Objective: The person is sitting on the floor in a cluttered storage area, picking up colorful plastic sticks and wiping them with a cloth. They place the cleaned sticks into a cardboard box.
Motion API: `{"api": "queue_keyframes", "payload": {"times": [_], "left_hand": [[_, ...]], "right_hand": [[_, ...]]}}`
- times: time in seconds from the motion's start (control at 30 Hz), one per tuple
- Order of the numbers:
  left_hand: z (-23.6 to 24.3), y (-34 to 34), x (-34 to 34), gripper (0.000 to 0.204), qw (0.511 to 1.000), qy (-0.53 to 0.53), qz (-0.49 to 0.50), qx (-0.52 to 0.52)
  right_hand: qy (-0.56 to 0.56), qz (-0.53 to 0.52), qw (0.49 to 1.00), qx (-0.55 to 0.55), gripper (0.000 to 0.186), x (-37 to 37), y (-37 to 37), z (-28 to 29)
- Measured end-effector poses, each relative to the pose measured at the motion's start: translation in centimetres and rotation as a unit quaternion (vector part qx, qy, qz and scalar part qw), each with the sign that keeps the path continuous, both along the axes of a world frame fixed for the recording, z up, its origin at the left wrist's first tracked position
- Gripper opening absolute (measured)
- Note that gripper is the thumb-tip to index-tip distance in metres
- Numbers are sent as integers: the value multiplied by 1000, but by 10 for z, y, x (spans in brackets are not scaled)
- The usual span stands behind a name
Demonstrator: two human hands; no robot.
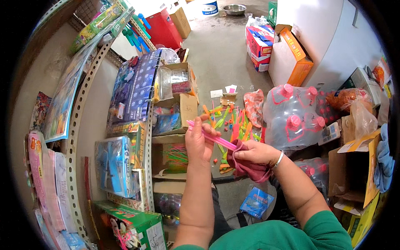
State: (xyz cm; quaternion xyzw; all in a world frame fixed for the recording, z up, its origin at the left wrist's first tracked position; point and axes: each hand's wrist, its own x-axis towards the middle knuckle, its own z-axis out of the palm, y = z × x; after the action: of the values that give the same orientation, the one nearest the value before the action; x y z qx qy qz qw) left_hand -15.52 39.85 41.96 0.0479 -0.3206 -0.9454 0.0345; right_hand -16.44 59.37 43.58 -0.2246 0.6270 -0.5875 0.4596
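Observation:
A small bunch of thin pink sticks (219,141) runs between my hands. My left hand (199,141) is closed round one end of them, fingers curled. At the other end my right hand (257,153) grips a maroon cloth (255,171), which is folded about the sticks and hangs below the fingers. Beyond my hands a loose pile of colourful plastic pieces (246,128) lies on the floor, in green, orange, red and yellow. An open cardboard box with thin green and red sticks (176,156) stands left of my left forearm.
Metal shelving (79,121) with packaged goods lines the left side. Large clear bottles with pink caps (287,118) stand at the right, near an open carton (346,171). A blue packet (257,202) lies close to my legs. Boxes (287,58) stand by a white cabinet.

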Motion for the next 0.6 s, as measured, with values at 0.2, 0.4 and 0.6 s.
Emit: {"api": "queue_keyframes", "payload": {"times": [0.2,0.4,0.6], "left_hand": [[17,20,2,20,998,-36,-15,47],[7,-1,-3,15,986,-92,138,-29],[0,-2,-2,15,989,-61,132,-20]], "right_hand": [[-1,-116,992,-40,36,4,-3,-4],[90,-61,994,15,31,-4,2,-19],[92,-187,978,4,25,-9,12,-29]]}}
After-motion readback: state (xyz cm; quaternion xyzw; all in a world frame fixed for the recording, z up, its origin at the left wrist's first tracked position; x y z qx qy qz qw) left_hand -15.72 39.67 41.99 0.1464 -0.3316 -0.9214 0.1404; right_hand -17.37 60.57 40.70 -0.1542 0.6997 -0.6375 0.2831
